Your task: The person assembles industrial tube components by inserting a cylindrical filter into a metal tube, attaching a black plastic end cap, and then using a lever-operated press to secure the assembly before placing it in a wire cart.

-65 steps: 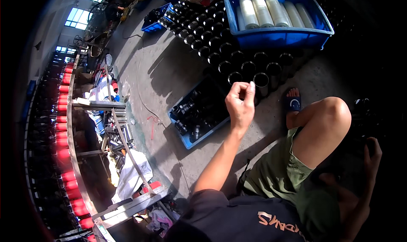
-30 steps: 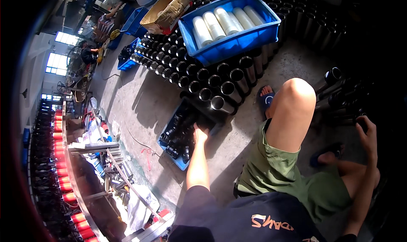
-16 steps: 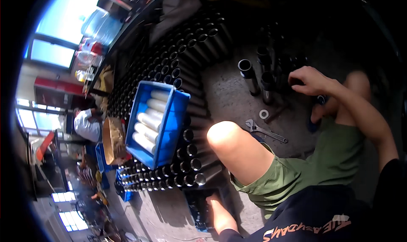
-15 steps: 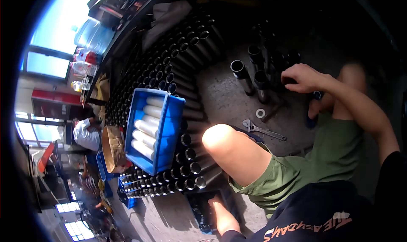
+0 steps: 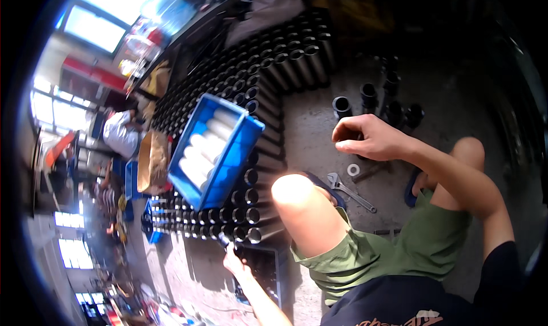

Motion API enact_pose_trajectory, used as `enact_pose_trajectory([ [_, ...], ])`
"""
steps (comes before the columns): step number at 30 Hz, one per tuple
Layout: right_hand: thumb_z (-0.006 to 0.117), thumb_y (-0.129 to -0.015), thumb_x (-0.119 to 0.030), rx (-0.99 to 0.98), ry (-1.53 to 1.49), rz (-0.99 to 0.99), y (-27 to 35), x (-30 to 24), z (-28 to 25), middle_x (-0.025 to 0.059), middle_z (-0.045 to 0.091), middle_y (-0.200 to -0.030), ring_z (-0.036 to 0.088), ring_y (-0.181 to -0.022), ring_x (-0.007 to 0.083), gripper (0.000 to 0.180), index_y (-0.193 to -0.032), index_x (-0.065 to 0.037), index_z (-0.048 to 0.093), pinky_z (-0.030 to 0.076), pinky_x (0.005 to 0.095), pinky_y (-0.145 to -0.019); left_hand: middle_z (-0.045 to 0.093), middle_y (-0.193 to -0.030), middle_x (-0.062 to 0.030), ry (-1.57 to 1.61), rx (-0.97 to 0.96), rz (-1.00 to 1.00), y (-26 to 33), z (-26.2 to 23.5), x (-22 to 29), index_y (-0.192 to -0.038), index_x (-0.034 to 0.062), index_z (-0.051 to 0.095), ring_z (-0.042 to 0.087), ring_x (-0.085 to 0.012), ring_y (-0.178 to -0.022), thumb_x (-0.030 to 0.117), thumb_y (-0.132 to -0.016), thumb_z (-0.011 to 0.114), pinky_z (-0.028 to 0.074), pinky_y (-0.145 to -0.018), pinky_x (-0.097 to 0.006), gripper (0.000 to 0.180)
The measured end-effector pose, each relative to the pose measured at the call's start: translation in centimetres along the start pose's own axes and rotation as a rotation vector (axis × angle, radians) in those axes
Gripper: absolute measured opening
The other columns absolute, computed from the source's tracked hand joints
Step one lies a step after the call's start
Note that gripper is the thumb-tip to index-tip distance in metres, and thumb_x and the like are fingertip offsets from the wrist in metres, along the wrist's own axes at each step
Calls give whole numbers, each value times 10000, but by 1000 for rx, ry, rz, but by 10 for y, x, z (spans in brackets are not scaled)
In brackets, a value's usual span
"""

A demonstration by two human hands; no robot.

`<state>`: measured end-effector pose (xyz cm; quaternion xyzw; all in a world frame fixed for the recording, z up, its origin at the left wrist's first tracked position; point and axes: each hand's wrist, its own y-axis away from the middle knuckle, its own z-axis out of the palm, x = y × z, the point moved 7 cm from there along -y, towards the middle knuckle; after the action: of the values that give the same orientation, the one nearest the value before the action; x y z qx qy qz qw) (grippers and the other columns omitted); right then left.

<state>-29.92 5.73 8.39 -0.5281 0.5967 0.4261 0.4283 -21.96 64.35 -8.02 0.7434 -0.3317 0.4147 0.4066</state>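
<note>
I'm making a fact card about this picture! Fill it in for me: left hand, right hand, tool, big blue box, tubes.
Left hand: pinching a small part, too small to name
Right hand: curled in a loose C, nothing clearly seen in it
Tool: silver adjustable wrench, lying near a white ring
Big blue box: holds whitish rolls
Tubes: many, dark, standing in rows

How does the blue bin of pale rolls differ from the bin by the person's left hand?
The roll bin sits up on the standing black tubes, while the lower bin stands on the floor. The roll bin holds pale rolls; the lower bin holds dark parts. The roll bin is brightly lit, the lower bin mostly shadowed. Both are rectangular and open-topped.
</note>
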Motion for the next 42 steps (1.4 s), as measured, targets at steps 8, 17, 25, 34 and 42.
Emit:
enact_pose_trajectory([
  [8, 749, -915, -292, 114, -835, 184, -28, -16, 39, 75, 691, -1103, 679, -1018, 172, 428, -1222, -30, 604, 567, 324, -868, 692, -1124, -131, -408, -1008, 1010, 249, 232, 260, -1338, 79, 651, 665, -243, -1049, 262, -853, 828, 563, -871, -361, 547],
  [17, 765, -892, -282, 543, -1568, 392, 26, 54, -84, 25, 677, -1025, 689, -926, 143, 348, -1106, -59, 605, 609, 298, -788, 714, -1127, -292, -1066, 117, 717, -141, 247, 271, -1056, -65, 728, 690, -410, -1111, 365, -803, 717, 540, -974, -447, 499],
  [25, 628, -1008, -358, 581, -1449, 150, 94, 71, -161, 53, 668, -1146, 696, -1053, 187, 464, -1359, -73, 523, 619, 385, -864, 689, -1286, -204, -1193, 213, 314, -166, 333, 286, -1160, 42, 753, 649, -358, -1224, 389, -770, 792, 517, -1043, -416, 524],
  [34, 581, -1036, -355, 625, -1478, 138, 94, 67, -158, 92, 653, -1155, 692, -1077, 241, 474, -1394, -65, 472, 621, 424, -879, 723, -1230, -151, -1159, 275, 215, -176, 331, 278, -1146, 59, 765, 675, -324, -1150, 443, -725, 836, 528, -981, -413, 574],
  [42, 599, -1031, -349, 666, -1442, 147, 106, 64, -162, 80, 648, -1157, 687, -1077, 218, 467, -1380, -61, 484, 623, 401, -867, 605, -743, -49, -770, -169, 287, -217, 330, 270, -808, 4, 709, 498, -162, -568, 427, -669, 919, 355, -499, -320, 492],
])
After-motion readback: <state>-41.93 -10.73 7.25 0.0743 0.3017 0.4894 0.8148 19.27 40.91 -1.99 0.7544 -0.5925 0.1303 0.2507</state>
